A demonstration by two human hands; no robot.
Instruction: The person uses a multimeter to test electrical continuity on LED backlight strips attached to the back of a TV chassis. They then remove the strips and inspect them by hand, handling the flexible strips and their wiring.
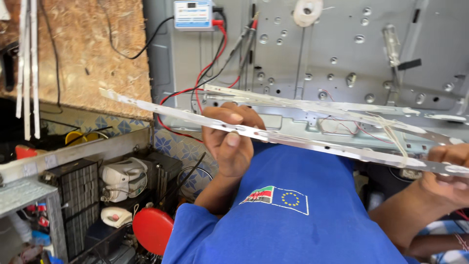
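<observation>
Blue shirt fabric (293, 220) with a small flag patch fills the foreground, and just above it our left hand (229, 142) is closed around a long, thin metal LED strip (303, 142), thumb on the near face and fingers curled over the far edge. Our right hand (447, 176) pinches the same strip near its other end, at the right border of the view, where the fingers are partly cut off. Between the two hands the strip runs almost level, sloping down slightly to the right, held in the air and clear of everything behind it.

Beyond it stands a grey metal back panel (351, 44) dotted with screw bosses, and more LED strips (312, 105) lie just in front of its lower part, tied by thin wires. Red and black leads (215, 63) run from a small blue-and-white tester box (194, 14) at the top down toward the strips. A chipboard sheet (93, 49) covers the wall on the left, above a shelf of clutter that includes a red round object (152, 229).

We judge that the strip is being carried or inspected, free of the panel. Any next move calls for both hands to keep it level and unbent, and clear of the dangling wires.
</observation>
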